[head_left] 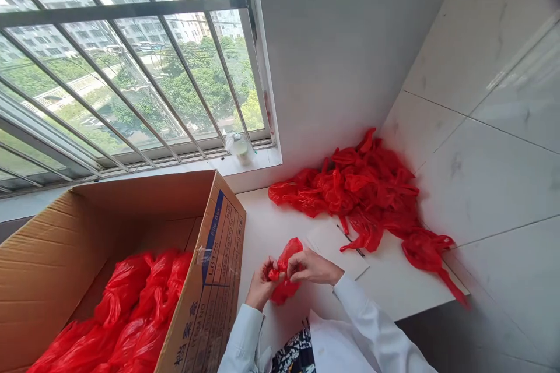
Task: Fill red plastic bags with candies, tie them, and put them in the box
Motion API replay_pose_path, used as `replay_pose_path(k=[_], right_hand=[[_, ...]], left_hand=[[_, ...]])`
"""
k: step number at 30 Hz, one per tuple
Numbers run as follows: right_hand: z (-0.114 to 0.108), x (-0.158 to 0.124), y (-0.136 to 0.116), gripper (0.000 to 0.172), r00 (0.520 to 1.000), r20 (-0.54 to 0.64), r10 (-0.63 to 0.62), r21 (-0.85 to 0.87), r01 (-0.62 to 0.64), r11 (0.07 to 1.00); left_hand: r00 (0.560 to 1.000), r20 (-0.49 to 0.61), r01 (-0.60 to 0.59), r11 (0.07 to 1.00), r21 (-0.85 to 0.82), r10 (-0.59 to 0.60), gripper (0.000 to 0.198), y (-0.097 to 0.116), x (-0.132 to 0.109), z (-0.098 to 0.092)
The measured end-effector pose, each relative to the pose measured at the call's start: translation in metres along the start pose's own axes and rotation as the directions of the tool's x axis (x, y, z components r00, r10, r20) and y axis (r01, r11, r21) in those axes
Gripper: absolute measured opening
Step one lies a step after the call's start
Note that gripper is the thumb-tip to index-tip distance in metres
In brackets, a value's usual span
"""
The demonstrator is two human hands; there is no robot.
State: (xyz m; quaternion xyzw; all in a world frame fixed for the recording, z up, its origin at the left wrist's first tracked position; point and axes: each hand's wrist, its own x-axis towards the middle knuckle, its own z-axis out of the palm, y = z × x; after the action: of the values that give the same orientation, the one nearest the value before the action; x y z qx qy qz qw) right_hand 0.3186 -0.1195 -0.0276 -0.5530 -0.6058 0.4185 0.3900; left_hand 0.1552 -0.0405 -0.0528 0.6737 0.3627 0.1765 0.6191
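Observation:
A red plastic bag point(287, 291) lies at the front of the white table, bunched up under both hands. My left hand point(261, 283) is closed on a gathered red end of it, thumb and fingers pinched together. From the other side my right hand point(314, 267) pinches the same bag, with the fingers curled close to the left fingertips. Whatever the bag holds inside cannot be made out. A large pile of red plastic bags point(350, 183) lies against the wall behind the hands.
An open cardboard box point(219, 256) with several red bundles point(131, 297) inside stands at the left. A white notebook point(335, 247) and a dark pen point(350, 240) lie right of the hands. A plastic cup point(241, 150) stands on the sill by the barred window.

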Motion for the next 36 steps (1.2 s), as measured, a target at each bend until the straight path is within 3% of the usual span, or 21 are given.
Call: replay_pose_path(k=[2, 4, 5, 7, 11, 14, 18, 21, 24, 29, 33, 36], right_hand=[[-0.003, 0.003, 0.004, 0.010, 0.992, -0.127, 0.016, -0.044, -0.021, 0.999], [-0.001, 0.011, 0.008, 0.019, 0.967, -0.255, 0.017, -0.014, -0.021, 1.000], [0.002, 0.016, 0.011, 0.024, 0.970, -0.244, 0.017, 0.020, -0.012, 1.000], [0.007, 0.025, 0.020, 0.031, 0.994, -0.113, 0.014, 0.050, -0.009, 0.999], [0.018, 0.033, 0.041, 0.039, 0.999, 0.045, 0.022, -0.026, -0.021, 0.999], [0.021, 0.033, 0.050, 0.043, 0.998, 0.068, 0.011, -0.081, -0.005, 0.997], [0.018, 0.027, 0.051, 0.029, 0.998, -0.052, 0.024, -0.299, -0.039, 0.953], [0.016, 0.019, 0.053, 0.025, 0.997, -0.075, -0.017, -0.404, -0.015, 0.914], [0.015, 0.007, 0.066, 0.024, 0.992, -0.128, -0.011, -0.468, -0.051, 0.883], [0.014, -0.012, 0.103, 0.023, 0.935, -0.323, 0.145, -0.541, -0.308, 0.783], [0.013, -0.020, 0.114, 0.030, 0.916, -0.283, 0.284, -0.579, -0.399, 0.711], [0.019, -0.019, 0.102, 0.055, 0.938, -0.198, 0.284, -0.634, -0.343, 0.693]], left_hand=[[0.992, 0.107, -0.101, 0.951, 0.291, 0.072, 0.016, 0.004, 0.000, 0.000], [0.979, 0.149, -0.198, 0.801, 0.565, 0.137, 0.013, 0.006, 0.000, 0.004], [0.974, 0.147, -0.226, 0.712, 0.664, 0.172, 0.015, 0.007, 0.000, 0.006], [0.963, 0.133, -0.248, 0.580, 0.776, 0.234, 0.020, 0.004, 0.001, 0.011], [0.938, 0.077, -0.240, 0.475, 0.847, 0.337, 0.028, -0.012, 0.002, 0.013], [0.929, 0.036, -0.226, 0.488, 0.843, 0.368, 0.029, -0.022, 0.000, 0.011], [0.917, -0.005, -0.243, 0.568, 0.786, 0.399, 0.026, -0.024, -0.006, 0.009], [0.894, -0.045, -0.259, 0.596, 0.761, 0.446, 0.016, -0.026, -0.013, 0.004], [0.901, -0.062, -0.239, 0.609, 0.756, 0.430, 0.020, -0.040, -0.027, -0.002], [0.954, -0.110, -0.111, 0.668, 0.736, 0.280, 0.029, -0.082, -0.063, -0.005], [0.994, -0.083, 0.000, 0.750, 0.661, 0.074, 0.023, -0.095, -0.084, -0.005], [0.999, -0.040, 0.047, 0.815, 0.578, -0.029, 0.017, -0.089, -0.088, -0.009]])
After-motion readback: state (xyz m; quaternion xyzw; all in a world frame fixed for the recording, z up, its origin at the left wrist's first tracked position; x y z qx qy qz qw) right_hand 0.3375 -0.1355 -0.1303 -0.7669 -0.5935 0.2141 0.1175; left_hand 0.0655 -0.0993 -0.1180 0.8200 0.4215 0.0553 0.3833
